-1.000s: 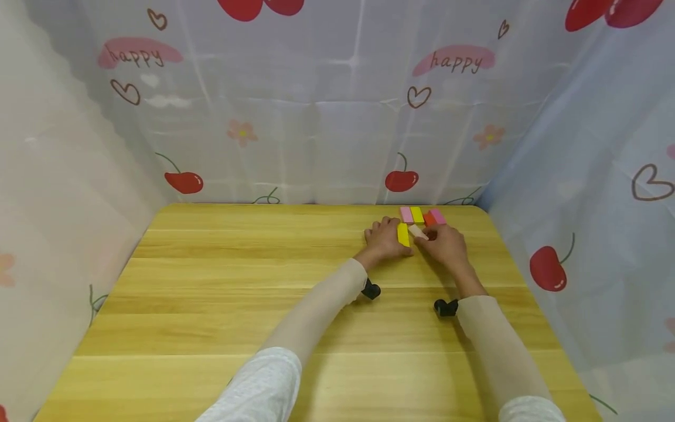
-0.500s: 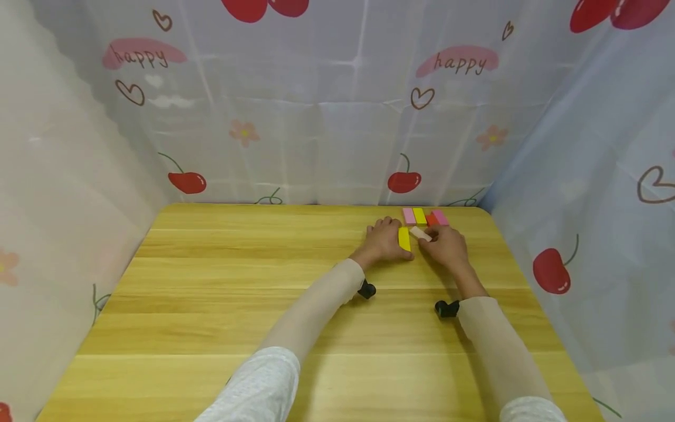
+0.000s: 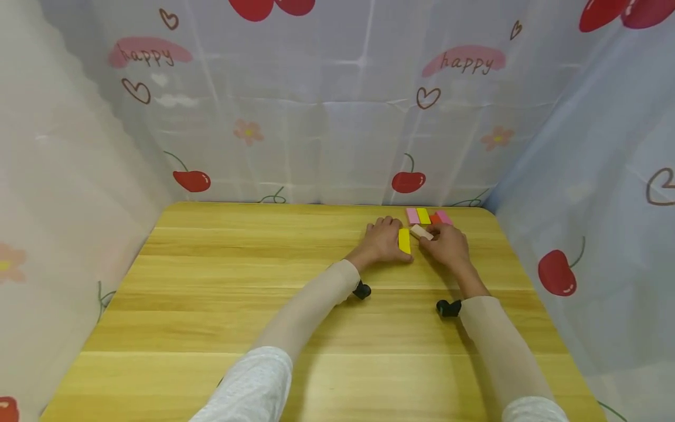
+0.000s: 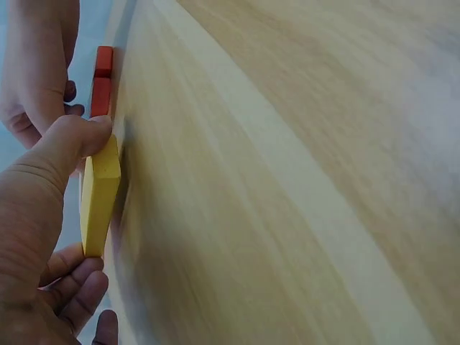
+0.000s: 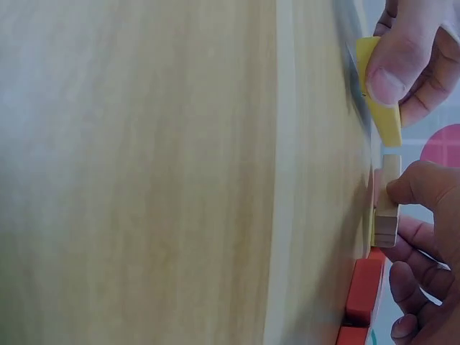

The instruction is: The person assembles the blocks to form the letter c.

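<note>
My left hand holds a yellow block between thumb and fingers; in the left wrist view the yellow block stands tilted, close above the table. Just to its right, my right hand pinches a plain wooden block by its near end. Seen from the right wrist, the plain wooden block shows lines on its end, and I cannot tell whether it is one piece or two stacked. A small gap separates it from the yellow block.
Beyond the hands, a pink block and another yellow block lie side by side near the table's back edge. Right of them are a red block and a darker pink block. A patterned curtain hangs behind the table.
My left hand has drawn the yellow block slightly left and toward me. The right hand keeps its pinch on the plain wooden block with little motion. The head view has shifted slightly.
</note>
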`<move>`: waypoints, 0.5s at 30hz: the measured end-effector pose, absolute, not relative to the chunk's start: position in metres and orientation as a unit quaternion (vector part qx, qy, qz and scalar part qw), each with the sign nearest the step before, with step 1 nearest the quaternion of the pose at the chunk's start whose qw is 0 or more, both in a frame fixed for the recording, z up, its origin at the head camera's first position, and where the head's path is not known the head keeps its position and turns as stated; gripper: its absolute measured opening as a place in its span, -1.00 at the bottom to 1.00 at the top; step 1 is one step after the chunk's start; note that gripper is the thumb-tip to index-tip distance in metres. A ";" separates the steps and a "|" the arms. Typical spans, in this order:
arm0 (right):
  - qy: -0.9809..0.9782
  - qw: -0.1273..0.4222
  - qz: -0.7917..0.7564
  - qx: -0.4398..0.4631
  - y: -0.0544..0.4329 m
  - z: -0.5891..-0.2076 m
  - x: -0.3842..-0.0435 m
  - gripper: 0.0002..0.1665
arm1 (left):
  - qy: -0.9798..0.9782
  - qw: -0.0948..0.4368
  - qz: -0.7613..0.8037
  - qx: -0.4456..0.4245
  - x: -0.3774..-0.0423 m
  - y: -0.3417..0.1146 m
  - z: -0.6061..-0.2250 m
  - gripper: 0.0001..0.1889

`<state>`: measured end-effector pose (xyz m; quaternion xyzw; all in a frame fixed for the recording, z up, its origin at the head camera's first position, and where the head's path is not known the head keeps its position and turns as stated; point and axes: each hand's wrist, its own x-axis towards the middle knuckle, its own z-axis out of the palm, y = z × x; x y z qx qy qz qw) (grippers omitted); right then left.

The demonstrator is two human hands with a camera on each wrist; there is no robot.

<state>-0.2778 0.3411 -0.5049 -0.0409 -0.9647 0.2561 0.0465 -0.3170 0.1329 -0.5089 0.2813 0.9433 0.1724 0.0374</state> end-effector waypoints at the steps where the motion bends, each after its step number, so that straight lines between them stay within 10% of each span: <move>1: -0.964 0.046 0.258 -0.041 0.341 -0.504 -0.277 -0.47 | 0.943 0.036 0.172 0.284 -0.317 0.132 -0.508 -0.02; 15: -0.962 0.009 0.272 -0.034 0.335 -0.496 -0.277 -0.40 | 0.944 0.018 0.159 0.288 -0.317 0.095 -0.498 0.00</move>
